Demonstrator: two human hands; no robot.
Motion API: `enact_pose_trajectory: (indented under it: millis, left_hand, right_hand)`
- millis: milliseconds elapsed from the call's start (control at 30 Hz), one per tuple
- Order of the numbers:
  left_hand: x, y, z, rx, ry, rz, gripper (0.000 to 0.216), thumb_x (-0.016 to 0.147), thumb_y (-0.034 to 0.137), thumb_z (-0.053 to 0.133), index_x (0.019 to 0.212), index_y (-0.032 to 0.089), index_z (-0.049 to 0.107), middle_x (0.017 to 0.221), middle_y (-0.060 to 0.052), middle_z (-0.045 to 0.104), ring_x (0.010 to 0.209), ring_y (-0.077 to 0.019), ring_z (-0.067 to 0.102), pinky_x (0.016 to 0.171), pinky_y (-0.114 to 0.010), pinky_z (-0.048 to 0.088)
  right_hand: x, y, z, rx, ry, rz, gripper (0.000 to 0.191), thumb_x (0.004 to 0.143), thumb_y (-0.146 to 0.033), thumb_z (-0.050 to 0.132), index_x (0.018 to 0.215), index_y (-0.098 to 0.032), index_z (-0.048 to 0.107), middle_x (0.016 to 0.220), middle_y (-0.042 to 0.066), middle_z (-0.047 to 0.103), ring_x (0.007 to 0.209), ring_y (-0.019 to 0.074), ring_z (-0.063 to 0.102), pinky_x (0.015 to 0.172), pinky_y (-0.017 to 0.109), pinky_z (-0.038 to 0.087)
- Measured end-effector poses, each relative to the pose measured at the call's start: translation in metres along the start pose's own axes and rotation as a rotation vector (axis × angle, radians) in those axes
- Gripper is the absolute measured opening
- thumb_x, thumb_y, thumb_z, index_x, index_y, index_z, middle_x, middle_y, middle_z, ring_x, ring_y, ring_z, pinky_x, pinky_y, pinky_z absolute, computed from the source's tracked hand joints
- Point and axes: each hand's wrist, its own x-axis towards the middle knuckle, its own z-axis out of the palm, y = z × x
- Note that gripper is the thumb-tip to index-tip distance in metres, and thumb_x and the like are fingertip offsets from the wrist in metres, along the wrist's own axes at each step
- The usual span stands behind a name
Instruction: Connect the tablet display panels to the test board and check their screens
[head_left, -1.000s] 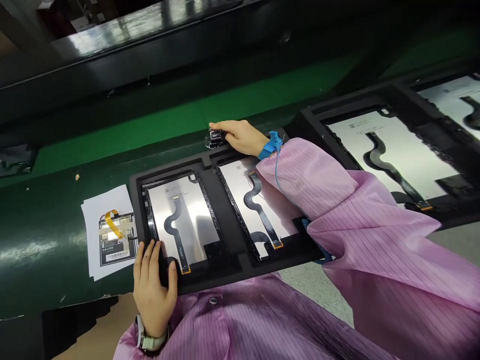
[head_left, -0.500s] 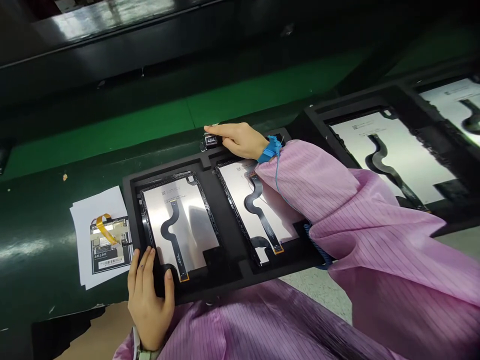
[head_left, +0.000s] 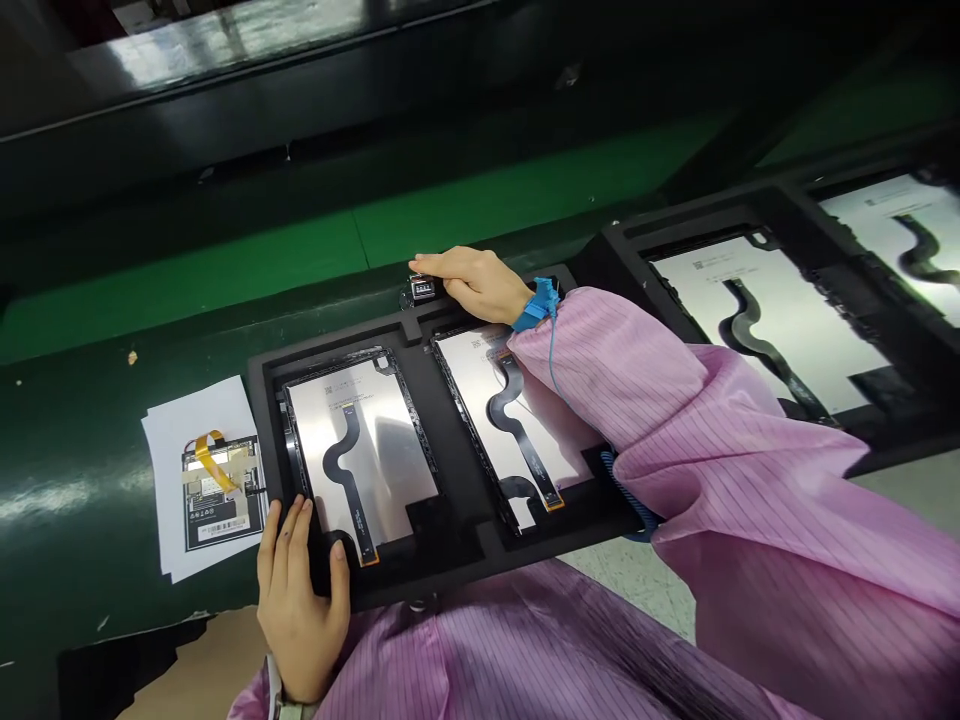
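My right hand (head_left: 480, 280) reaches across a display panel (head_left: 517, 425), its index finger stretched out over the top of a small tally counter (head_left: 422, 288). The thumb lies beside the counter, and the other fingers are mostly hidden. A blue wrist strap (head_left: 538, 303) with a thin cord circles that wrist. With fingers spread, my left hand (head_left: 301, 600) rests on the near left corner of a black tray (head_left: 465, 450). Beside it in the tray lies another silvery display panel (head_left: 386, 450) with a dark curved flex cable (head_left: 349, 470).
At left, a battery-like module (head_left: 221, 490) with an orange ribbon cable lies on white paper sheets (head_left: 169, 450). A second black tray (head_left: 619, 240) with more panels stands at right. The dark green bench (head_left: 67, 450) runs beneath everything, with a bright green surface (head_left: 300, 250) beyond.
Both hands keep nearly the same places, the right index finger still over the counter. In the picture, the right-hand tray and its panels sit slightly farther left and lower.
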Motion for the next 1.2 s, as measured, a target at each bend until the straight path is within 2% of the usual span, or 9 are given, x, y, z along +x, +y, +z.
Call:
enact_pose_trajectory:
  millis: [167,300,400,600,833,933,1033,1133,1200]
  left_hand:
    - [0.0,-0.001,0.002,-0.002,0.033,0.014,0.052,0.098,0.021,0.06,0.15,0.017,0.051,0.137,-0.016,0.067,0.15,-0.0346,0.045,0.118,-0.049,0.043]
    - [-0.001,-0.002,0.005,0.005,0.052,0.026,0.05,0.099,0.023,0.06,0.148,0.016,0.053,0.136,-0.016,0.068,0.149,-0.034,0.047,0.117,-0.047,0.044]
    - [-0.001,-0.002,0.007,0.034,0.08,0.029,0.046,0.1,0.025,0.059,0.145,0.014,0.055,0.133,-0.015,0.07,0.146,-0.0344,0.05,0.113,-0.045,0.047]
    - [0.0,-0.001,0.007,0.062,0.118,0.026,0.041,0.102,0.026,0.058,0.141,0.014,0.058,0.132,-0.015,0.071,0.142,-0.0355,0.054,0.108,-0.045,0.051]
    - [0.0,-0.004,0.011,0.039,0.138,-0.008,0.041,0.102,0.029,0.058,0.141,0.018,0.058,0.133,-0.014,0.07,0.142,-0.0345,0.055,0.107,-0.046,0.052]
    - [0.001,-0.003,0.007,-0.033,0.128,-0.013,0.044,0.102,0.028,0.059,0.144,0.019,0.056,0.138,-0.014,0.068,0.145,-0.0338,0.052,0.114,-0.049,0.047]
    - [0.005,0.009,-0.002,-0.161,0.176,0.007,0.046,0.101,0.022,0.06,0.147,0.022,0.055,0.144,-0.012,0.064,0.147,-0.0297,0.051,0.122,-0.047,0.041]
    - [0.016,0.035,-0.007,-0.346,0.151,0.112,0.048,0.102,0.024,0.059,0.149,0.025,0.053,0.147,-0.01,0.062,0.145,-0.0262,0.053,0.121,-0.042,0.043]
    - [0.024,0.055,-0.004,-0.466,0.034,0.21,0.051,0.104,0.037,0.057,0.153,0.023,0.049,0.148,-0.012,0.063,0.14,-0.0271,0.059,0.114,-0.042,0.05]
  right_hand:
    - [0.002,-0.003,0.0,-0.023,-0.008,0.019,0.059,0.092,-0.02,0.037,0.145,-0.021,0.063,0.15,0.002,0.063,0.135,0.0258,0.059,0.119,0.045,0.046]
    - [0.002,0.005,-0.011,-0.06,0.073,0.351,0.057,0.098,-0.025,0.032,0.151,-0.012,0.05,0.134,0.014,0.07,0.122,0.0286,0.065,0.109,0.047,0.05]
    - [0.0,0.019,-0.018,-0.137,-0.045,0.514,0.045,0.101,-0.04,0.038,0.125,-0.014,0.065,0.116,0.018,0.073,0.111,0.0346,0.066,0.099,0.051,0.051]
    - [-0.002,0.034,-0.017,-0.095,-0.163,0.524,0.046,0.099,-0.058,0.049,0.081,-0.019,0.068,0.091,0.014,0.07,0.108,0.0333,0.062,0.101,0.055,0.046]
    - [-0.008,0.014,-0.029,0.059,0.062,0.49,0.062,0.098,-0.069,0.041,0.057,-0.023,0.04,0.064,0.005,0.046,0.073,0.0215,0.051,0.083,0.044,0.046]
    - [-0.013,-0.009,-0.05,0.151,0.273,0.402,0.063,0.098,-0.076,0.031,0.062,-0.025,0.03,0.066,0.0,0.036,0.069,0.0167,0.04,0.074,0.036,0.042]
    - [-0.032,-0.057,-0.071,0.257,0.403,0.326,0.065,0.092,-0.084,0.037,0.066,-0.025,0.028,0.065,-0.003,0.031,0.063,0.0137,0.035,0.064,0.03,0.038]
    - [-0.072,-0.13,-0.075,0.659,0.281,0.244,0.062,0.099,-0.073,0.038,0.061,-0.024,0.037,0.058,-0.002,0.04,0.057,0.013,0.041,0.059,0.03,0.039]
    - [-0.102,-0.179,-0.064,0.783,0.145,0.168,0.059,0.103,-0.066,0.04,0.068,-0.02,0.054,0.073,0.002,0.057,0.072,0.0143,0.055,0.071,0.03,0.045]
